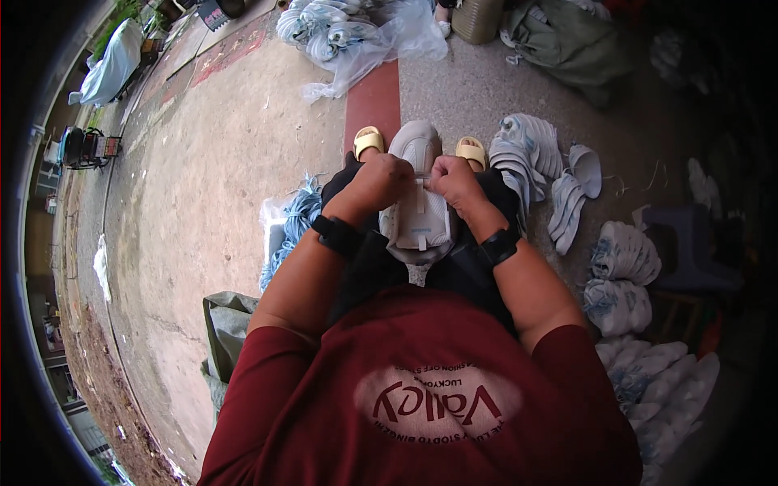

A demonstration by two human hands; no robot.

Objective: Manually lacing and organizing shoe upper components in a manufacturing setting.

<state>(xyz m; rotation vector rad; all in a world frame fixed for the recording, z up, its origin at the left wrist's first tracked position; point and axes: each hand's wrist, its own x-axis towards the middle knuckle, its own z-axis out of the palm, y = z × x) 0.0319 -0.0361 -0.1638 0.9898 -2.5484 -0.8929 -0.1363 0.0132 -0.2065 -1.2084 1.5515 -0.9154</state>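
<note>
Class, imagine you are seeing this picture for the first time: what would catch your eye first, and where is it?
The maroon T-shirt fills the lower middle, and just above it a pale shoe sits at the centre, with the left hand and right hand at its two sides. Beyond the hands are yellow slippers, while white-and-blue shoe pieces lie piled on the ground to the right.

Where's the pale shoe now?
In the head view, near centre, the pale shoe lies by the left hand and right hand, its toe between yellow slippers.
</note>
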